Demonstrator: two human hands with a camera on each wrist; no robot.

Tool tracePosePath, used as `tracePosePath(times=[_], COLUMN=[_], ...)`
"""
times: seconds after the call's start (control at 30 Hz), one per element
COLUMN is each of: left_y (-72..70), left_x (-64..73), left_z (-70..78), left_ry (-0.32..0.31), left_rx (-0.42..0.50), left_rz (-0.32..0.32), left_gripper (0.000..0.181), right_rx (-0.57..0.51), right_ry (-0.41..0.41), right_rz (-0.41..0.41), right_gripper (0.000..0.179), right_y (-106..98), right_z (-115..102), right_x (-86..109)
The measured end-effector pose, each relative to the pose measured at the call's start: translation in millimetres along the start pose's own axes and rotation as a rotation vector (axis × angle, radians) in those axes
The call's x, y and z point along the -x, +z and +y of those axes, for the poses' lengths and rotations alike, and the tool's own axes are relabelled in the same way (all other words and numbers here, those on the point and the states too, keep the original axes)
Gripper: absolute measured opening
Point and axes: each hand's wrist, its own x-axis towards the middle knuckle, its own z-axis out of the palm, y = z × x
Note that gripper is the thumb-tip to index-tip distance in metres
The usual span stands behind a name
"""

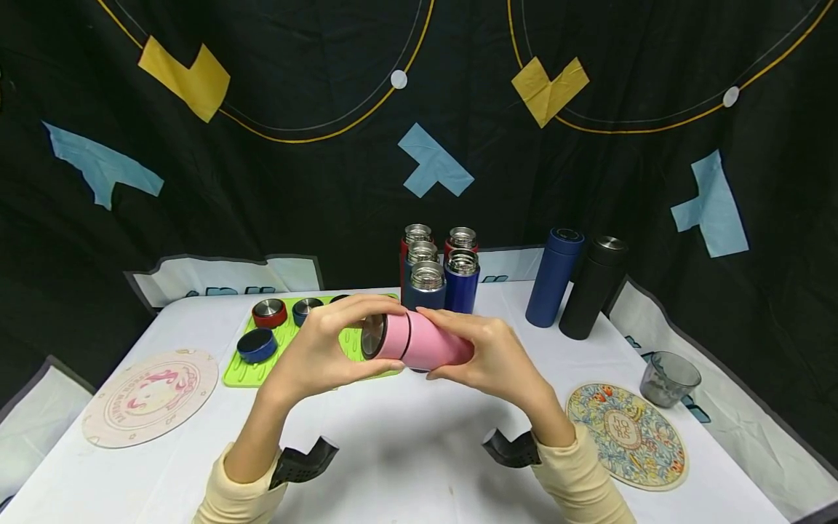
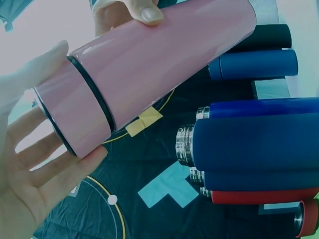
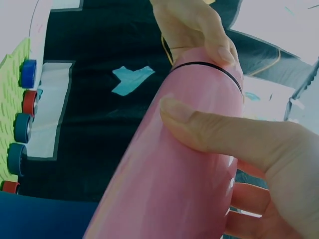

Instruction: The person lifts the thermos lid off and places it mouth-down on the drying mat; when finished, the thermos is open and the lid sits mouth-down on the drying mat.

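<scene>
A pink thermos bottle [image 1: 435, 346] is held in the air above the table, tilted nearly on its side. Its pink lid [image 1: 396, 338] points left and meets the body at a black ring. My left hand [image 1: 319, 353] grips the lid, thumb on one side and fingers on the other. With its thumb and fingers round the body, my right hand [image 1: 492, 353] holds the bottle. In the left wrist view the left fingers [image 2: 55, 174] curl about the lid's end. The right thumb [image 3: 199, 127] lies along the pink body in the right wrist view.
Several lidless steel-necked bottles [image 1: 462, 280] stand at the back centre. Lids lie on a green drying mat [image 1: 237, 375] at left. A blue bottle [image 1: 553, 280], a black bottle [image 1: 592, 291] and a glass [image 1: 669, 378] are at right. Round mats [image 1: 150, 397] lie on both sides.
</scene>
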Motion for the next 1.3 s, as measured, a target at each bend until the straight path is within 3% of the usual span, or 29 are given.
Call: tracePosePath(times=[0.17, 0.37, 0.57, 0.93, 1.07, 1.3], left_y=[0.6, 2.0, 1.4, -3.1, -2.9, -4.3], left_x=[0.1, -0.4, 0.2, 1.7, 1.4, 1.8], left_z=[0.2, 2.4, 1.9, 1.7, 2.6, 1.7], left_ry=[-0.05, -0.109, -0.154, -0.01, 0.011, 0.029], left_rx=[-0.011, -0.052, -0.046, 0.033, 0.026, 0.02], left_rz=[0.045, 0.108, 0.07, -0.118, -0.125, -0.083], left_gripper=[0.061, 0.059, 0.062, 0.063, 0.062, 0.065], right_rx=[0.109, 0.162, 0.144, -0.108, -0.143, -0.119], right_ry=[-0.009, -0.032, -0.018, 0.063, 0.067, 0.042], right_rz=[0.046, 0.086, 0.068, -0.095, -0.107, -0.067], right_gripper=[0.076, 0.077, 0.077, 0.075, 0.075, 0.076], right_y=[4, 9, 8, -7, -8, -6], right_z=[-3, -6, -4, 6, 6, 4], right_x=[0.0, -1.5, -1.1, 2.8, 3.5, 2.4])
